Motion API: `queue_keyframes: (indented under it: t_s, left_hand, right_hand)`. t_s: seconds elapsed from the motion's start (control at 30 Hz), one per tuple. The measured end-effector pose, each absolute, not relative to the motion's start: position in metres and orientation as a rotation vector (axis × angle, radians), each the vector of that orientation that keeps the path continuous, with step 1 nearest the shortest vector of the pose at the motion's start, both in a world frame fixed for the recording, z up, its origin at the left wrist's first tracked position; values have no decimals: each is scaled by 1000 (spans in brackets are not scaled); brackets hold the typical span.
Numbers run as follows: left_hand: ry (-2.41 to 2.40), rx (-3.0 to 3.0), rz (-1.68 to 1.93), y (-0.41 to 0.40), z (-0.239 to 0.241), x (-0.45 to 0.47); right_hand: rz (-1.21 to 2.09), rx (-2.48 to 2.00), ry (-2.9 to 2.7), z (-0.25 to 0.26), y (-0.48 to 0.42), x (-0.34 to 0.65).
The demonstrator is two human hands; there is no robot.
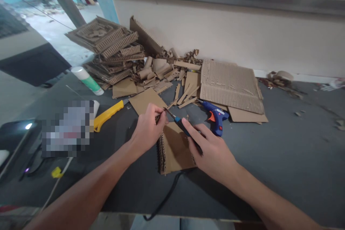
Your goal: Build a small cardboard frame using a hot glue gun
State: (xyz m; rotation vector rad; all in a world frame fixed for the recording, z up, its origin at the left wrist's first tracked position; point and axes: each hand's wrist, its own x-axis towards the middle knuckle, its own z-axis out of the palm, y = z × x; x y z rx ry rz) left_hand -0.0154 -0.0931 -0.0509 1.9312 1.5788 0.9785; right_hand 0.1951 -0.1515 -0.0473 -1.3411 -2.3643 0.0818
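Observation:
My right hand [212, 151] grips a thin craft knife [180, 123] with a dark and blue handle, forefinger laid along it, blade pointing up-left. My left hand [148, 129] is closed in a pinch on a small dark cardboard strip [159, 118] right at the blade's tip. Under both hands lies a brown cardboard piece [175, 151] with a corrugated edge along its left side, flat on the dark grey table [283, 151].
A blue and orange glue gun [217, 116] lies just beyond my right hand, its black cord [167, 196] running off the near edge. A yellow utility knife [107, 115], a green-white glue bottle [87, 80], stacked corrugated cardboard [110, 50], a large sheet [230, 84] and scraps lie behind.

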Motion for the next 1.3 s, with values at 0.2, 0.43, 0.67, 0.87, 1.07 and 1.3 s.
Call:
queue_keyframes:
  t_s: [0.2, 0.43, 0.67, 0.87, 1.07, 1.3]
  left_hand:
    - [1627, 1952, 935, -92, -58, -16]
    - [1504, 2024, 918, -98, -49, -13]
    - [1541, 2065, 914, -100, -46, -8]
    - [1646, 1947, 1278, -83, -39, -24]
    - [1752, 2051, 1370, -72, -41, -41]
    - [1653, 2131, 936, -77, -51, -30]
  right_hand:
    - [141, -1327, -2344, -49, -152, 193]
    - [170, -1317, -2321, -48, -151, 193]
    - [101, -1330, -2337, -48, -151, 193]
    - [24, -1388, -2404, -53, -148, 196]
    - [107, -1454, -2149, -52, -133, 205]
    - [144, -1403, -1909, -54, -124, 209]
